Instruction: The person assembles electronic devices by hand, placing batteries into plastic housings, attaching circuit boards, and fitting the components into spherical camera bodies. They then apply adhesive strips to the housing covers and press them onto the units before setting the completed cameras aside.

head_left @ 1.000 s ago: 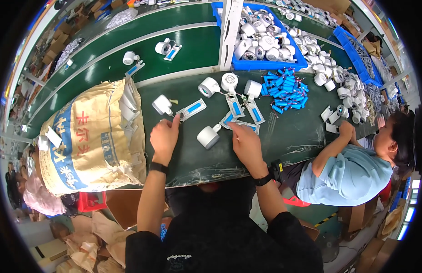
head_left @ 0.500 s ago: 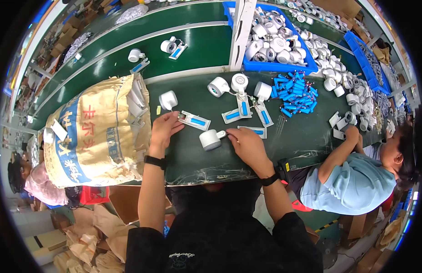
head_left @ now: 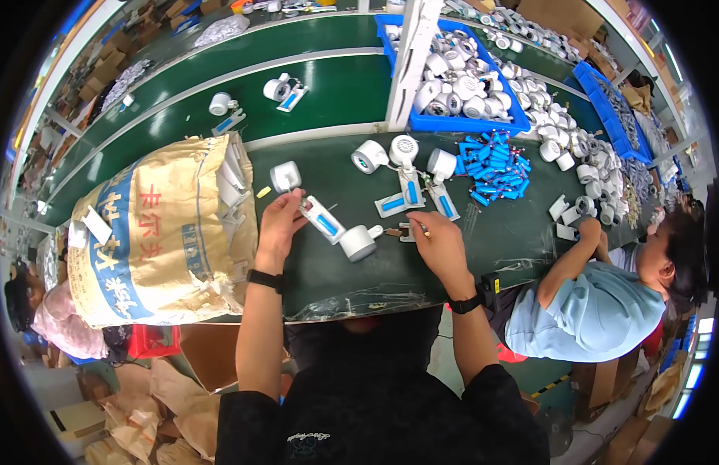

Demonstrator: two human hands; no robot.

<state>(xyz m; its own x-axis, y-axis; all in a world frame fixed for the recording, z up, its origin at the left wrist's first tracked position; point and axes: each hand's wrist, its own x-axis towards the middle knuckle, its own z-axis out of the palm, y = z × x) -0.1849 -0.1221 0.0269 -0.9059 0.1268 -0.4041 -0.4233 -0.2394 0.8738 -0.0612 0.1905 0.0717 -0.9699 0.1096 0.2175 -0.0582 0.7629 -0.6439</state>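
My left hand (head_left: 279, 226) is closed on one end of a white handle shell (head_left: 325, 220) with a blue cylindrical battery in it. The shell's lower end meets a white round device head (head_left: 358, 243) lying on the table. To the right, my right hand (head_left: 440, 245) has its fingers pinched at another white handle shell (head_left: 406, 231), mostly hidden under them. A small brownish piece (head_left: 393, 232) sits between that shell and the head's stem. Above my left fingers rests another round white head (head_left: 285, 177).
Three white heads, one of them (head_left: 404, 150), lie with opened handles beyond my right hand, beside a pile of blue batteries (head_left: 493, 169). A large woven sack (head_left: 162, 232) stands left. A blue crate (head_left: 472, 124) of heads is behind. A co-worker (head_left: 592, 291) sits at right.
My right hand has shifted from the round head's stem to the handle shell on its right. The handle in my left hand has swung downward against the head.
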